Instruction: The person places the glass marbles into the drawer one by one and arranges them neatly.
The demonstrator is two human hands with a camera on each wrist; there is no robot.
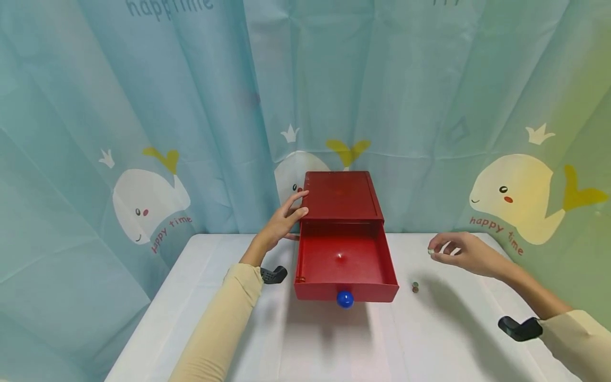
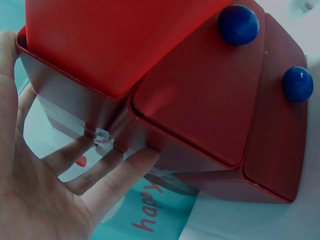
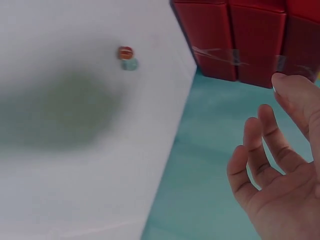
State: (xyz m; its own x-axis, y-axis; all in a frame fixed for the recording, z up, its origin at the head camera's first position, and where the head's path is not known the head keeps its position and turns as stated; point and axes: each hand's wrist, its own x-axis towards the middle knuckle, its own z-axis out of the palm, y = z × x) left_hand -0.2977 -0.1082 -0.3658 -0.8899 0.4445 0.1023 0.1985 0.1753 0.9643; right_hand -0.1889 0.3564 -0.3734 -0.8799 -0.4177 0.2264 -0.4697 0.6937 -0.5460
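Note:
A red drawer cabinet [image 1: 341,196] stands on the table, its top drawer [image 1: 346,293] pulled out towards me. One small orange-brown marble [image 1: 300,279] lies in that drawer's front left corner. My left hand [image 1: 277,225] rests against the cabinet's left side, fingers fairly straight and spread, as the left wrist view also shows. Off to the right, my right hand [image 1: 470,254] is raised above the table and pinches a small pale marble [image 1: 431,251] between thumb and forefinger. That marble is hidden in the right wrist view.
Two marbles, a greenish one [image 3: 129,64] and an orange-brown one [image 3: 125,52], lie side by side on the white table [image 1: 348,350], right of the drawer. Blue knobs [image 2: 238,25] stick out from the drawer fronts. A whale-print curtain [image 1: 410,106] hangs behind.

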